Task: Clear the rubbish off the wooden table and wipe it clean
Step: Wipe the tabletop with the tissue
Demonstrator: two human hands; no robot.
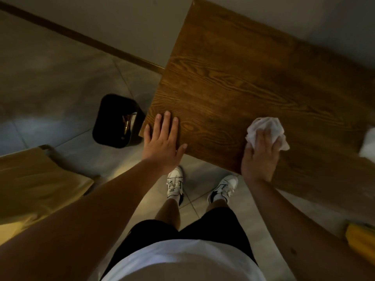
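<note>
I see the wooden table (pixel 253 82) filling the upper right, its grained top bare apart from my hands and the cloth, with a black bin (pixel 116 121) on the tiled floor just beside its near-left corner holding some rubbish. My left hand (pixel 162 142) lies open and flat on that corner, fingers spread. My right hand (pixel 259 157) presses down on a crumpled white cloth (pixel 265 128) near the table's front edge, fingers curled over it.

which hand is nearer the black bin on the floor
Left. The left hand lies flat on the table corner just beside the black bin; the right hand presses the white cloth farther away.
</note>
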